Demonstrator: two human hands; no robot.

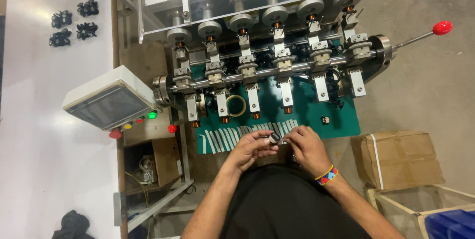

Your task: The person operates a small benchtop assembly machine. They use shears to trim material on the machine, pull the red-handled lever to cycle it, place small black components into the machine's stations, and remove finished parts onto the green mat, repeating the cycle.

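My left hand [250,149] holds a small dark round part [273,137] between thumb and fingertips, just above my lap. My right hand [306,147], with a beaded band at the wrist, pinches at the same part from the right. Both hands hover over the near edge of the green mat [341,122], where several white tape strips [232,137] are stuck in a row. Behind them stands a winding machine [267,66] with several spindles; some hold copper-coloured coils [256,115].
A roll of tape [236,105] lies on the mat under the spindles. A control box [106,103] with coloured buttons sits left. A red-knobbed lever [442,27] juts right. Black parts [74,21] lie on the white table; a cardboard box [398,160] stands right.
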